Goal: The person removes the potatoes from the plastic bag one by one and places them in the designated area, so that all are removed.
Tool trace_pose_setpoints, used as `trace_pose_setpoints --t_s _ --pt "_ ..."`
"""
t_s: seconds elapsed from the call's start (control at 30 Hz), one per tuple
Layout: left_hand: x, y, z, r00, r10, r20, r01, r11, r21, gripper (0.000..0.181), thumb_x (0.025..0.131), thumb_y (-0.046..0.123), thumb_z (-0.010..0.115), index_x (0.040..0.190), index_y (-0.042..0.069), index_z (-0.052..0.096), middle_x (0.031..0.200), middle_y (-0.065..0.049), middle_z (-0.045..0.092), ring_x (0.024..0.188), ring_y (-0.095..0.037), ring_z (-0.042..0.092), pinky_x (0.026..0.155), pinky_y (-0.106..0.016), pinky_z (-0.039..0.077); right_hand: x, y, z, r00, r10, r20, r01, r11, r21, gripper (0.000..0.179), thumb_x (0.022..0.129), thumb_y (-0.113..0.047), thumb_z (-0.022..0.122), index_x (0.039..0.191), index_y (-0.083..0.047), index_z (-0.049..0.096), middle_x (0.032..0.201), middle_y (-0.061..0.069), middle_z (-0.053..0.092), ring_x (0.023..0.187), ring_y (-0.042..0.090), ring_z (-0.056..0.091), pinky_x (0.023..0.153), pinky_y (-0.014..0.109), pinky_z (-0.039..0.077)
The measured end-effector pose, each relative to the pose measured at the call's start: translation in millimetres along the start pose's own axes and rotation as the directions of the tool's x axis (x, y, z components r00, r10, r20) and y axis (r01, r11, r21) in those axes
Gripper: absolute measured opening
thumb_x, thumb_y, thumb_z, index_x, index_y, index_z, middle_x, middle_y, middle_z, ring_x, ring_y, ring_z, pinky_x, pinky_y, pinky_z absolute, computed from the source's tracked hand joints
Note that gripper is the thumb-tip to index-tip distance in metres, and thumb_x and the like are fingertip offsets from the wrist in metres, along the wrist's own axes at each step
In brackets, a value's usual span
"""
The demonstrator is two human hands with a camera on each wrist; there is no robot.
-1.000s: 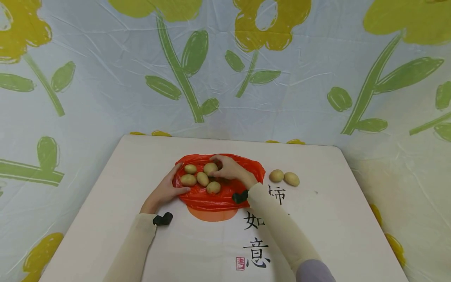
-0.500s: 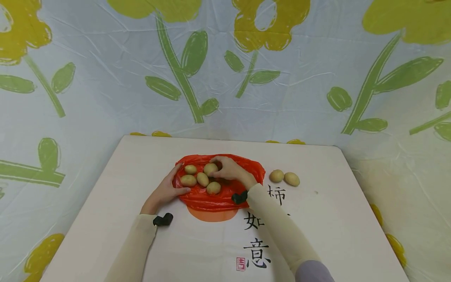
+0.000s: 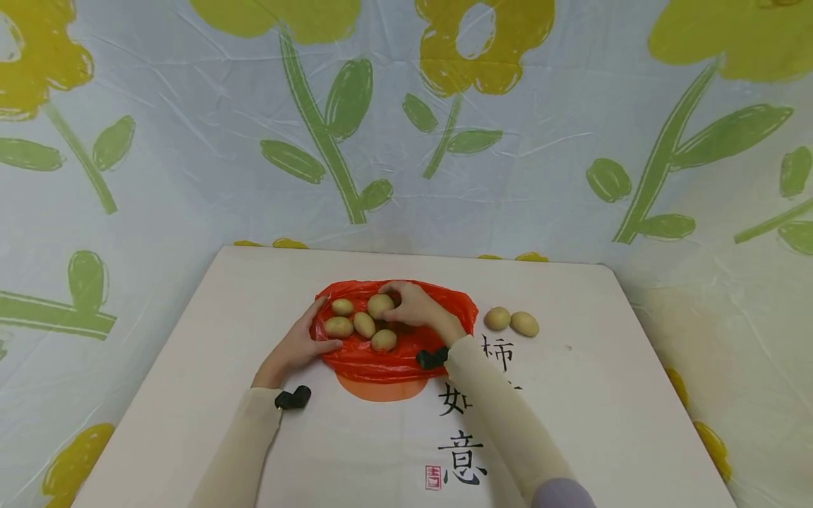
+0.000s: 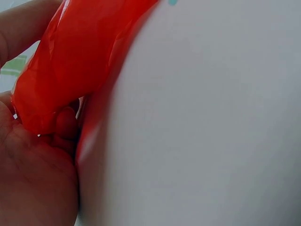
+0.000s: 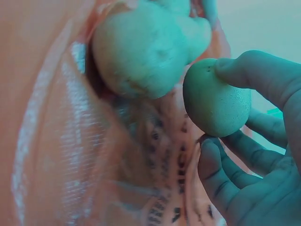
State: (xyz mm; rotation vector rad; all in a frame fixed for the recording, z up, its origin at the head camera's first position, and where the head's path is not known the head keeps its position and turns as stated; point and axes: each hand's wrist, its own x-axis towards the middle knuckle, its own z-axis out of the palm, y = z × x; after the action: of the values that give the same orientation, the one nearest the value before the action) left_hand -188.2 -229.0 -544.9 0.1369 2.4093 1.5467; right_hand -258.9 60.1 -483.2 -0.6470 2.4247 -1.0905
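Observation:
Several potatoes (image 3: 365,324) lie in a spread red plastic bag (image 3: 406,360) on the table in the head view. My right hand (image 3: 416,305) pinches the farthest potato (image 5: 218,101) between thumb and fingers, over the bag. In the right wrist view another potato (image 5: 141,49) sits beside it, apart from my fingers. At the bag's left side, my left hand (image 3: 300,344) holds the edge, thumb toward the near side and fingers at the far side. The left wrist view shows the bag's red side (image 4: 84,52) bulging between my fingers; part of the hand is out of that view.
Two potatoes (image 3: 524,324) lie side by side on the table right of the bag. The pale table cover (image 3: 597,395) carries black written characters (image 3: 462,451) and an orange shape (image 3: 381,390). A flower-printed sheet (image 3: 508,204) hangs behind the table.
Both hands and the potatoes stay in nearly the same places. The head view has tilted up very slightly.

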Motion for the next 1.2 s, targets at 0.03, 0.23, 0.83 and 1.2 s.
trace_pose_setpoints --t_s 0.03,0.23,0.83,1.2 --pt "0.0 -0.1 0.2 1.0 -0.003 -0.001 0.003 1.0 -0.002 0.112 0.082 0.036 0.086 0.167 0.026 0.013 0.171 -0.012 0.019 0.156 -0.04 0.019 0.124 -0.067 0.019 -1.4 -1 -1 1.0 -0.005 -0.003 0.005 1.0 0.005 0.05 0.094 -0.028 0.075 0.14 -0.014 0.06 0.127 0.003 0.064 0.11 0.022 0.059 0.1 0.04 0.055" --pt "-1.3 -0.2 -0.2 1.0 -0.016 -0.004 0.016 1.0 0.0 0.111 0.083 0.036 0.086 0.167 0.025 0.013 0.171 -0.013 0.02 0.156 -0.04 0.02 0.124 -0.067 0.019 -9.0 -12 -8 0.998 -0.042 -0.041 0.044 0.998 0.04 0.052 0.092 -0.025 0.076 0.14 -0.014 0.059 0.132 0.004 0.062 0.11 0.023 0.061 0.098 0.038 0.057" --pt "-5.1 0.3 -2.4 1.0 -0.002 -0.024 0.002 1.0 0.005 0.108 0.084 0.032 0.085 0.166 0.025 0.015 0.17 -0.014 0.021 0.155 -0.041 0.021 0.123 -0.067 0.022 -41.5 -45 -40 0.975 -0.134 -0.177 0.145 0.988 0.056 0.051 0.088 -0.025 0.08 0.134 -0.011 0.063 0.133 0.006 0.065 0.114 0.026 0.066 0.094 0.038 0.059" --pt "0.7 2.2 -0.8 1.0 -0.004 -0.007 0.004 1.0 0.002 0.112 0.083 0.035 0.087 0.167 0.024 0.013 0.172 -0.011 0.017 0.157 -0.039 0.018 0.124 -0.066 0.019 -71.9 -43 -50 0.959 -0.148 -0.242 0.163 0.986 0.04 0.051 0.088 -0.028 0.083 0.133 -0.014 0.064 0.132 0.003 0.065 0.112 0.025 0.065 0.089 0.037 0.06"
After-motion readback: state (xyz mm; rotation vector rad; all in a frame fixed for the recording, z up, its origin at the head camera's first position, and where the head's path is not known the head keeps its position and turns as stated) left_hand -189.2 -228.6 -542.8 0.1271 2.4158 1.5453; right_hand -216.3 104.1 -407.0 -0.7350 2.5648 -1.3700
